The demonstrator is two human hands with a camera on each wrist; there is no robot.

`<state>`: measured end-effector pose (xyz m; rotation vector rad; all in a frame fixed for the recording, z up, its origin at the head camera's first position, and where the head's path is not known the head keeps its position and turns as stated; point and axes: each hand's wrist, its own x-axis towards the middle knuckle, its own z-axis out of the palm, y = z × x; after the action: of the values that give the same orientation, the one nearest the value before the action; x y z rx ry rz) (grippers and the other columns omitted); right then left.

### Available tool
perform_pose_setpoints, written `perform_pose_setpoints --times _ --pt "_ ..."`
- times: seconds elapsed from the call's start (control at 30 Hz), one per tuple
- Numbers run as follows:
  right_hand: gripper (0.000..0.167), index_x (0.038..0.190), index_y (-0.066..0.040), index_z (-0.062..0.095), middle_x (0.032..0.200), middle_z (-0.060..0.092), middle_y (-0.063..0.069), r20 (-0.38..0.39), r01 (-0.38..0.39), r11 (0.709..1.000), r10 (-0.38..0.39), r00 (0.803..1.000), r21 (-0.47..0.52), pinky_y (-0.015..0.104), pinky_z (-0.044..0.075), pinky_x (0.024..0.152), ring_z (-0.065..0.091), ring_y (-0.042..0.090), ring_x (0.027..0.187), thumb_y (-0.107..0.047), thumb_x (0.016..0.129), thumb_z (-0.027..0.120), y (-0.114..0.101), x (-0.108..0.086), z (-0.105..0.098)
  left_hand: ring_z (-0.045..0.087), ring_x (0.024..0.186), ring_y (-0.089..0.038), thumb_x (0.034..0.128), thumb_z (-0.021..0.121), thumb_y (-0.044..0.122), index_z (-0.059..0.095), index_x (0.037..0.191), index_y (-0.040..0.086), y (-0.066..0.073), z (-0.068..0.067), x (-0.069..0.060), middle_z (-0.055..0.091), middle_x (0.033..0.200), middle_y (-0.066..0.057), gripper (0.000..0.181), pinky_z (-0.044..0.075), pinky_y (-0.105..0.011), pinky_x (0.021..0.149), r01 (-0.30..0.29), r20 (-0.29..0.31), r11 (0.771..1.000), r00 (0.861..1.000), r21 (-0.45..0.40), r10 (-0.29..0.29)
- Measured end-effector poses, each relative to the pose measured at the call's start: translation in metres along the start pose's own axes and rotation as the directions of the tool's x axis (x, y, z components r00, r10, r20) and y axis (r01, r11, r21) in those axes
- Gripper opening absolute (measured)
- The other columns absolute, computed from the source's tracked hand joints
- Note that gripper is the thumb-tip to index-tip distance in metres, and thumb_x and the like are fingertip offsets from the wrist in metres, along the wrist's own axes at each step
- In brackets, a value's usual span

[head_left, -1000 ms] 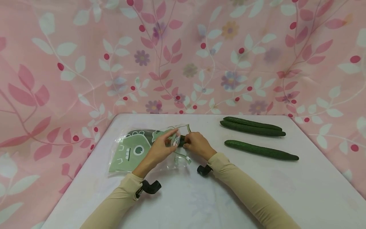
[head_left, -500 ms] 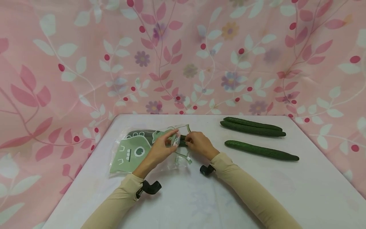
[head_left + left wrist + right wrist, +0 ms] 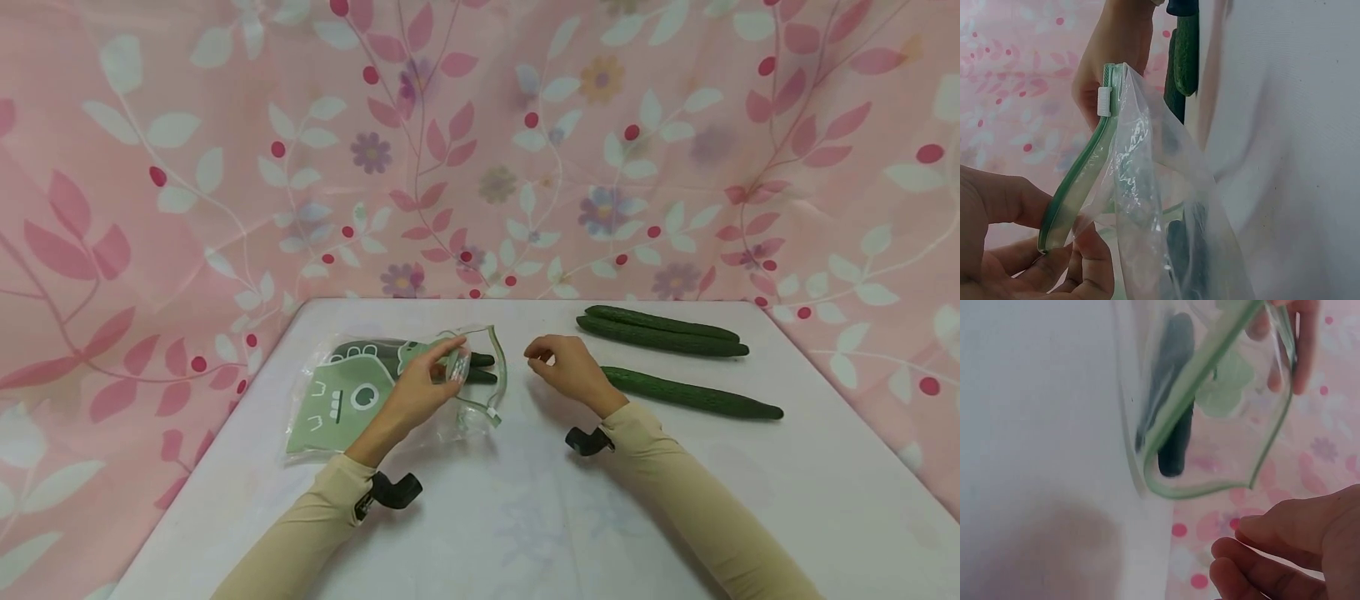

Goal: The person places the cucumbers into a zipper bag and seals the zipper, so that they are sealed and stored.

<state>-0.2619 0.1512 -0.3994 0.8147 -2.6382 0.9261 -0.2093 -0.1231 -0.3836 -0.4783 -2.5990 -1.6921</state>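
A clear zip bag point(image 3: 341, 408) with a green monster print lies on the left of the table, dark cucumbers point(image 3: 480, 377) inside it, their ends near its mouth. My left hand point(image 3: 420, 390) pinches the bag's green zip edge point(image 3: 1072, 181) between thumb and fingers and holds the mouth apart. A white slider point(image 3: 1104, 101) sits on that edge. My right hand point(image 3: 573, 371) is off the bag, just right of its mouth, with fingers loosely bent and nothing in them. Behind that hand lies a single cucumber point(image 3: 697, 393), its left end partly covered.
Two more cucumbers point(image 3: 663, 335) lie side by side at the back right of the white table point(image 3: 525, 517). A pink floral cloth point(image 3: 480, 150) hangs behind the table.
My right hand has drawn back to the right from the cucumbers at the bag's mouth, and their ends show now. My left hand has stayed on the bag.
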Motion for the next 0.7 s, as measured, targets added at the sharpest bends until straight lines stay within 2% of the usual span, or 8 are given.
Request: perform_pose_setpoints --times 0.13,0.4,0.7 --pt "0.014 0.105 -0.011 0.075 0.099 0.074 0.003 -0.019 -0.025 1.0 0.025 1.0 -0.003 0.038 0.055 0.075 0.068 0.019 0.09 -0.009 0.093 0.068 0.009 -0.01 -0.017 0.061 0.107 -0.029 0.0879 0.068 0.004 0.052 0.146 0.026 0.0 -0.001 0.0 0.049 0.148 -0.008 0.064 0.05 -0.031 0.072 -0.009 -0.004 1.0 1.0 0.003 0.009" --pt "0.013 0.105 -0.011 0.075 0.1 0.074 0.006 -0.064 -0.087 0.996 0.087 0.994 0.008 0.039 0.057 0.075 0.069 0.023 0.09 -0.011 0.093 0.069 0.027 -0.031 -0.048 0.061 0.103 -0.027 0.0875 0.068 0.005 0.052 0.146 0.027 -0.001 -0.002 0.002 0.051 0.146 -0.007 0.064 0.049 -0.032 0.071 -0.016 -0.01 1.0 1.0 0.006 0.016" --pt "0.018 0.111 -0.012 0.074 0.103 0.075 0.007 -0.083 -0.116 0.993 0.113 0.99 -0.033 0.041 0.057 0.077 0.069 0.024 0.095 -0.012 0.094 0.069 0.046 -0.052 -0.075 0.06 0.1 -0.025 0.0886 0.069 0.005 0.053 0.146 0.026 -0.001 -0.002 0.001 0.053 0.144 -0.007 0.063 0.049 -0.031 0.071 -0.008 -0.015 1.0 1.0 0.002 0.008"
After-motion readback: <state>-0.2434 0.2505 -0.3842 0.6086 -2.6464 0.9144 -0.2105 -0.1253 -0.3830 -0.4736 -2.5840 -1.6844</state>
